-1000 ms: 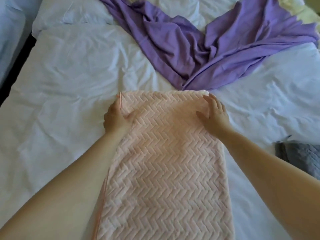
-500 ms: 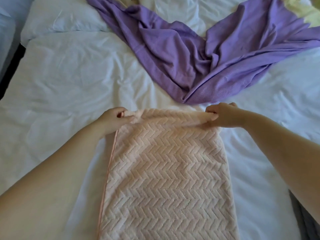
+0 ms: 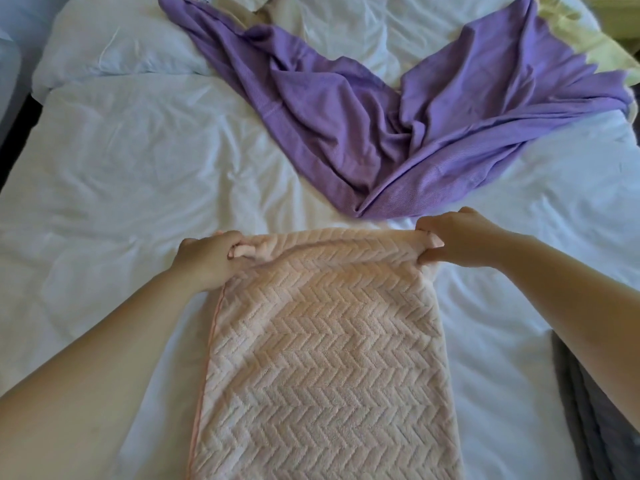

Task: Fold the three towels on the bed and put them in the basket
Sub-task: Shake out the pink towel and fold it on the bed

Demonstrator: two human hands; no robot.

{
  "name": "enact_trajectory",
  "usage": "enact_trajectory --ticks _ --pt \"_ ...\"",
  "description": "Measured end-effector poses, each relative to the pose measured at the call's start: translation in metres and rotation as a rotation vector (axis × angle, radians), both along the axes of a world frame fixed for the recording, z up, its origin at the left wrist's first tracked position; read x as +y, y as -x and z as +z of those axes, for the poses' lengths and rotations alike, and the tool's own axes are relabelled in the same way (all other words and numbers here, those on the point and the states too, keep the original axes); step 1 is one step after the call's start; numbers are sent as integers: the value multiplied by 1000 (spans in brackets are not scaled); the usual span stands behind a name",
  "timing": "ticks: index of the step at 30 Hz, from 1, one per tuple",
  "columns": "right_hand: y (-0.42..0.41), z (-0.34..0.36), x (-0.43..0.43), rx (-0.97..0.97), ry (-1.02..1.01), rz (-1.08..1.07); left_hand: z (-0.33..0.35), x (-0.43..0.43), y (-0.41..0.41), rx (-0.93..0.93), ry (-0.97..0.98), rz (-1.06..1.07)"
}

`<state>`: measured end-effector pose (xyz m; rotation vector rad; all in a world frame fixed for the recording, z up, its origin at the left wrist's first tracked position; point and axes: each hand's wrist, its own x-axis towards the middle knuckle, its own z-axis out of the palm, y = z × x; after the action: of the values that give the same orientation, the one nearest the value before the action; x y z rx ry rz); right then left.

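Note:
A pink towel (image 3: 325,358) with a herringbone weave lies lengthwise on the white bed (image 3: 138,188), folded into a long strip. My left hand (image 3: 207,252) grips its far left corner and my right hand (image 3: 453,242) pinches its far right corner; the far edge is lifted slightly off the strip. Beyond it a purple towel (image 3: 398,109) lies spread and crumpled. A grey towel (image 3: 595,420) shows at the lower right edge, partly hidden by my right forearm. No basket is in view.
White pillows (image 3: 114,46) sit at the head of the bed. A pale yellow cloth (image 3: 595,43) lies at the far right corner. The bed's left edge drops to a dark gap (image 3: 20,123).
My hands went from lying flat on the pink towel's far end to gripping its two far corners, and the far edge has come up and toward me.

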<state>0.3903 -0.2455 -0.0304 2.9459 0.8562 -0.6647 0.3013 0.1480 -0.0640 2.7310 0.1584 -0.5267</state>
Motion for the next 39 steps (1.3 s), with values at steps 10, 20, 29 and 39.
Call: enact_trajectory --ticks 10,20,29,39 --pt "-27 3 5 -75 423 306 -14 -4 -7 6 478 410" --pt "-49 3 -7 330 23 -286 -11 8 -26 57 841 758" --pt "-64 -19 28 -84 -350 -591 -9 13 -63 -351 635 766" --pt "-49 -36 71 -515 -424 -512 -24 -12 -83 -610 -63 336"
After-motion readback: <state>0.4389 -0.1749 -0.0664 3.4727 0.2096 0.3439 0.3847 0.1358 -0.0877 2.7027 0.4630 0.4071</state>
